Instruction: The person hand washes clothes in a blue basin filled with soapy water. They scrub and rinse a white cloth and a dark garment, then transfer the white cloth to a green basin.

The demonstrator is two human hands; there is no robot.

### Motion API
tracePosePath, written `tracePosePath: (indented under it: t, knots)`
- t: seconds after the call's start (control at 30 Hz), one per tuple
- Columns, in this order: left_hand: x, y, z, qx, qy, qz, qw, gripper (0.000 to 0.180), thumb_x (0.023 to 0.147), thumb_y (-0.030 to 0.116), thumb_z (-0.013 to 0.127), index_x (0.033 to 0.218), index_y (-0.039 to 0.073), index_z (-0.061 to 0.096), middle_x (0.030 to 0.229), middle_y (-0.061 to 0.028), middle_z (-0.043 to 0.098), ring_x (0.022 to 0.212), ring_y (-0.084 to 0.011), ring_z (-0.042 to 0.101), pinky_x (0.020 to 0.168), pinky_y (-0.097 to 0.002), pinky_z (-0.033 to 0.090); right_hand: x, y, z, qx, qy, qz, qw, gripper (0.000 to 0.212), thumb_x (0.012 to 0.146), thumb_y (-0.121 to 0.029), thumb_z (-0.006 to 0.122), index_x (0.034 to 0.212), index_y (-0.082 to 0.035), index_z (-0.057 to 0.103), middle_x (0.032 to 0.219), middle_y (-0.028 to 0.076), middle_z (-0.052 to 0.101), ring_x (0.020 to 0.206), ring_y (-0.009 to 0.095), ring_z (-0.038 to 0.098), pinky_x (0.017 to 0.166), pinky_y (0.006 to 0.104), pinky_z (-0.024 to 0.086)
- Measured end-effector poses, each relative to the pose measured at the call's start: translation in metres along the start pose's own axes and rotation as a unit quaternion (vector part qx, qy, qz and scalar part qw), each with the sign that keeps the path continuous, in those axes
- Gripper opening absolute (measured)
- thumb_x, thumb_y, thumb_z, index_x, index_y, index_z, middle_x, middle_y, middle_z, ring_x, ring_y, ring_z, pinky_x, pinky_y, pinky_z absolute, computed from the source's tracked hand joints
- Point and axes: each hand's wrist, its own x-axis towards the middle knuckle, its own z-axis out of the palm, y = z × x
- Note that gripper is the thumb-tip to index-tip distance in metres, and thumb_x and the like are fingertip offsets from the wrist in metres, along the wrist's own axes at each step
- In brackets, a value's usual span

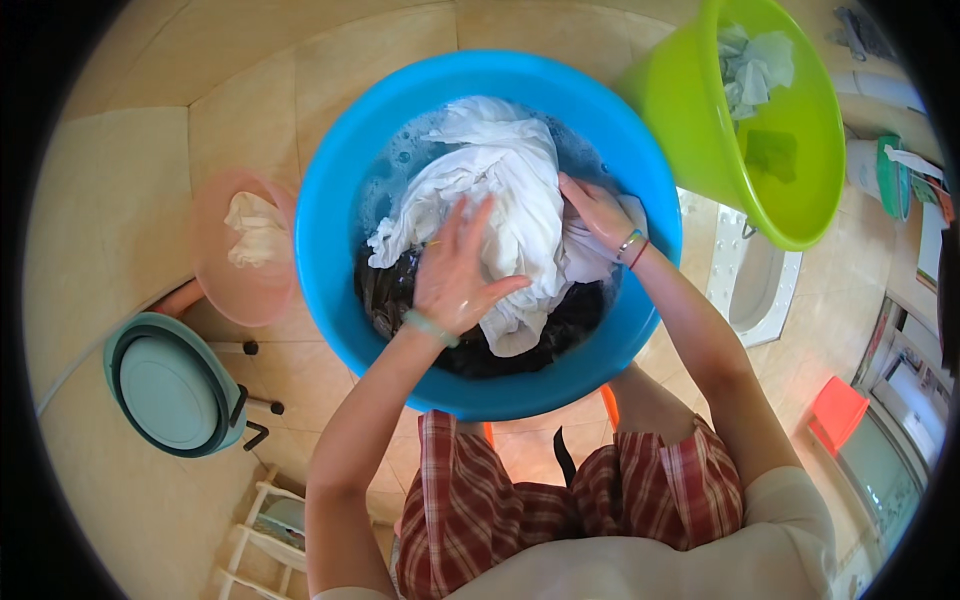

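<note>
A large blue basin (pixel 330 255) holds soapy water and wet laundry. Heaped in its middle is a wet white cloth (pixel 505 195), with a paler greyish-white part (pixel 590 250) bunched at its right. Dark cloth (pixel 385 295) lies underneath, partly under water. My left hand (pixel 455 270), fingers spread and thumb out, is over the left side of the white cloth; whether it touches the cloth is hard to tell. Against the cloth's right side rests my right hand (pixel 598 212), its fingers stretched out along the fabric and partly hidden.
A tilted green tub (pixel 690 110) with pale cloth stands at the upper right. On the left are a pink translucent basin (pixel 215 285) with a light cloth and a grey-green folding basin (pixel 170 390). A white squat toilet (pixel 765 285) is set into the floor at right.
</note>
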Motion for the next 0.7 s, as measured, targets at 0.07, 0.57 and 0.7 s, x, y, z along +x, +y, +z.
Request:
tracePosePath:
  t: [0.07,0.57,0.7]
  knots:
    - [0.008,-0.004,0.011,0.010,-0.052,0.000,0.999,0.072,0.073,0.015,0.075,0.140,0.016,0.046,0.117,-0.0129,0.056,0.092,-0.0299,0.062,0.078,-0.0385,0.052,0.000,-0.001,0.000,-0.018,-0.004,-0.024,1.000,0.059,0.098,-0.051,0.047,0.111,0.003,0.065,0.104,0.011,0.070,0.097,0.018,0.063,0.088,0.0288,0.046]
    - [-0.044,-0.058,-0.127,-0.125,0.032,-0.136,0.982,0.045,0.066,-0.013,0.046,0.103,0.002,0.067,0.098,-0.0118,0.059,0.092,-0.0267,0.059,0.084,-0.0284,0.046,-0.019,-0.012,-0.008,-0.321,0.056,-0.067,0.943,0.037,0.094,-0.036,0.057,0.086,0.000,0.065,0.081,0.018,0.064,0.075,0.033,0.060,0.072,0.0395,0.047]
    - [-0.055,-0.072,-0.134,-0.047,-0.021,-0.143,0.988,0.047,0.068,-0.010,0.047,0.105,0.009,0.069,0.101,-0.0127,0.061,0.095,-0.0300,0.061,0.087,-0.0324,0.047,-0.017,-0.030,0.002,-0.477,0.080,-0.144,0.864,0.028,0.090,-0.033,0.061,0.100,-0.007,0.064,0.108,0.014,0.063,0.099,0.032,0.058,0.079,0.0405,0.047]
